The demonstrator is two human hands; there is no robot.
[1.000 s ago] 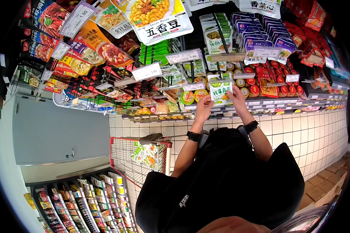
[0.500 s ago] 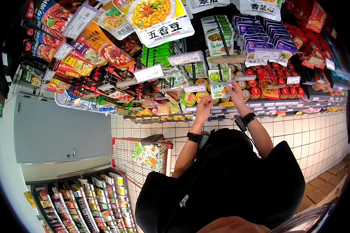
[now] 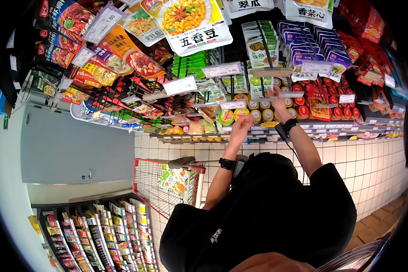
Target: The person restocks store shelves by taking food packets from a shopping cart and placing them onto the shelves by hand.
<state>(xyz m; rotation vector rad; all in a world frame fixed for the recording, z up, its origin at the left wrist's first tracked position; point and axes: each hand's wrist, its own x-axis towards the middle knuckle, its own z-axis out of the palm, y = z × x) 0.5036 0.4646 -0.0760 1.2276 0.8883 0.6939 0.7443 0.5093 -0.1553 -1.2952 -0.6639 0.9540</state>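
A green and white packet [image 3: 260, 86] hangs on a peg above rows of jars. My right hand [image 3: 279, 103] reaches up to its lower right edge, with the fingertips at the packet and partly hidden by the peg's price tag holder. My left hand [image 3: 241, 127] is raised in front of the lower shelf, apart from the packet, its fingers loosely extended and holding nothing. Near it are yellow and green round-lidded tubs [image 3: 225, 117]. More green packets [image 3: 261, 45] hang on the peg above.
A shopping cart [image 3: 167, 185] holding several green and white packets stands at the left. Beyond it are a grey cabinet door [image 3: 77, 145] and a low rack of packets [image 3: 99, 235]. Large hanging bags [image 3: 192, 27] and price tags [image 3: 180, 85] jut out above.
The green and white packet has gone from between both hands up onto the peg. My left hand has come away from it; my right hand has moved up with it.
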